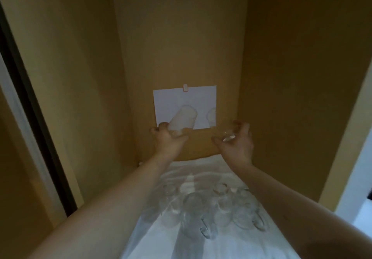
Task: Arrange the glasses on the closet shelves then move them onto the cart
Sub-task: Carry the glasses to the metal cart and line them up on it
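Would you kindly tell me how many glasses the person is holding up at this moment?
2: one glass in the left hand, one glass in the right hand. A cluster of glasses stands on the white shelf below, too blurred to count.

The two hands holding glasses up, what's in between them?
In the head view, only bare brown closet wall lies between the left hand and right hand; the white paper hangs just above.

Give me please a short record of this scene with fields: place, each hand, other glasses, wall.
place: inside a wooden closet
left hand: grips a clear glass, raised
right hand: grips a second glass, blurred
other glasses: cluster of glasses on the white-covered shelf below
wall: white paper sheet fixed at the back
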A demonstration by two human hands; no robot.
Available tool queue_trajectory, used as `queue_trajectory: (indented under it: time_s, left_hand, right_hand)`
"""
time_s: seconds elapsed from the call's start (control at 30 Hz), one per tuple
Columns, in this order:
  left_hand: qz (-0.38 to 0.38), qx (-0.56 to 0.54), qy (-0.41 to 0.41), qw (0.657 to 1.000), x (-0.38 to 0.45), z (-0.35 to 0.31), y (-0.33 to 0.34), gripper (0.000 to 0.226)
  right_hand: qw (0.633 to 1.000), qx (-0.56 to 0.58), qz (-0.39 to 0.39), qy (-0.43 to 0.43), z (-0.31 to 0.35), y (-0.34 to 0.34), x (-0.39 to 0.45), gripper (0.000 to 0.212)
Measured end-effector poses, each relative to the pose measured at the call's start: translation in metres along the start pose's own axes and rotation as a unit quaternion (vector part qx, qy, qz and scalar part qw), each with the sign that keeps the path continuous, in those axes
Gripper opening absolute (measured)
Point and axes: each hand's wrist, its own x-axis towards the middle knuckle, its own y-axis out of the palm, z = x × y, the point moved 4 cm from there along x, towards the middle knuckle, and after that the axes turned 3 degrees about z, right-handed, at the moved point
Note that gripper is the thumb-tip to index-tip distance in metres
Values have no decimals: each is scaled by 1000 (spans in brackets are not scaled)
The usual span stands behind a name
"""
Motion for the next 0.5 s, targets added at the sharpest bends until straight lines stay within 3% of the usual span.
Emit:
queue_trajectory:
  time_s: [0.23,0.4,0.5]
  left_hand:
    - [56,-107,19,993,-7,-50,33,74]
    - [131,-183,-15,974,-19,-63,48,92]
    - [150,-236,-35,959,-33,-60,51,83]
  right_hand:
    - [998,33,-43,14,1,-44,8,84]
    - [997,45,-33,48,4,-55,7,106]
    - [997,14,-35,74,-3,-59,-5,97]
